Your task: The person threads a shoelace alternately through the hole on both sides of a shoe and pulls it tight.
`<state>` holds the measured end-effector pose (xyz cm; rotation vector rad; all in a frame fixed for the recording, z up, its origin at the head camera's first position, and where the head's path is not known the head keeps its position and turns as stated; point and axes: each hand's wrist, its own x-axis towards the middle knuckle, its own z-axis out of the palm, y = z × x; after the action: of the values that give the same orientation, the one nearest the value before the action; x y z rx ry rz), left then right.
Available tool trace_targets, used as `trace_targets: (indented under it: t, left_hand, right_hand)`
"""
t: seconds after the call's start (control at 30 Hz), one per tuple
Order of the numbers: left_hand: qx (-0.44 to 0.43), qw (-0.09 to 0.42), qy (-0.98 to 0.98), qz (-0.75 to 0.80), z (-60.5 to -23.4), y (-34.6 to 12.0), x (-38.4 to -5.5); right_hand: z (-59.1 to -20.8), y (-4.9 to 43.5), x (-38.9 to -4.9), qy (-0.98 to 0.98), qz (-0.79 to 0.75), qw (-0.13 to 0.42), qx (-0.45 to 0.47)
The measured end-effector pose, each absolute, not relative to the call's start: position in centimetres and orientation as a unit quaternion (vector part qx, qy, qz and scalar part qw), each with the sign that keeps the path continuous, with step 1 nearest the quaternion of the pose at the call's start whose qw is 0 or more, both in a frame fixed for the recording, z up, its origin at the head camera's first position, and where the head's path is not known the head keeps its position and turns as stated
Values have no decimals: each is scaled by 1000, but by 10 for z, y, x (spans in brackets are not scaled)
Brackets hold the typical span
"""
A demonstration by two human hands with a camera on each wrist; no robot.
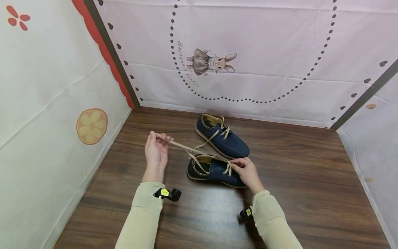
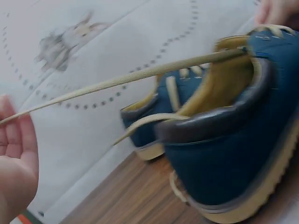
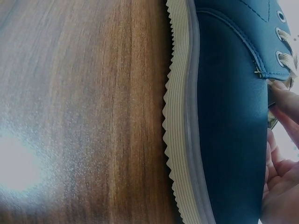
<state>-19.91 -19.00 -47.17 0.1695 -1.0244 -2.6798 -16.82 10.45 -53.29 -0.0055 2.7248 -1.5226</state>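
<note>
A navy blue shoe point(image 1: 222, 177) with a beige sole and beige laces stands on the floor, its toe to the right. My left hand point(image 1: 156, 152), raised left of its heel, pinches one end of a beige shoelace point(image 1: 183, 146), which runs taut back to the lacing. At the front of that lacing, my right hand point(image 1: 247, 172) pinches the lace between thumb and fingers. In the right wrist view the thumb point(image 3: 284, 98) presses by the lowest eyelets, and part of the grip is hidden behind the shoe. Another loose lace end hangs over the heel.
Just behind is the matching navy shoe point(image 1: 233, 144), laced, with a long loose lace trailing left. The brown wood-look floor point(image 1: 298, 193) meets a white printed cloth wall point(image 1: 264, 52) at the back, with more cloth on both sides.
</note>
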Motion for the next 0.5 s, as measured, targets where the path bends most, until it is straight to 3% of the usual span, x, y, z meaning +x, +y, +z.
trace_targets:
  t: [0.27,0.5]
  left_hand:
    - [-19,49,-583,-811,-474,-157,-191]
    - [-160,-32,-771,-616,-478,-134,-188]
  right_hand:
    - [-529,110,-167,832,-553,15,-41]
    - [-513,106,-156,812,-569,28,-131]
